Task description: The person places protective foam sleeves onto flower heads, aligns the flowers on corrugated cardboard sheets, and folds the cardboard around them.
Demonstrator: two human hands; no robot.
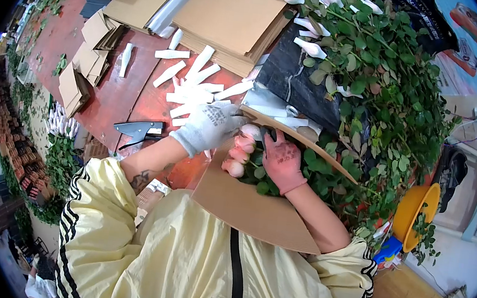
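My left hand (pixel 212 125), in a white knit glove with grey print, reaches to the corner of a bent cardboard sheet (pixel 244 201) beside the pink rose heads. Its fingers are together; what they grip is partly hidden. My right hand (pixel 283 162), in a pinkish-red glove with dark fingertips, curls over the roses inside the fold, its thumb and finger at the uppermost rose (pixel 251 131). Several pink roses (pixel 237 154) lie stacked with heads to the left, leaves under my right hand. The cardboard's far flap (pixel 309 142) stands up behind them.
White foam-net sleeves (pixel 196 95) lie scattered on the red table (pixel 128 94), near a stapler (pixel 139 131). Cardboard stacks (pixel 223 16) and small folded cards (pixel 92 46) stand behind. A leafy rose pile (pixel 374 76) covers the right; a yellow basin (pixel 415 217) sits beyond it.
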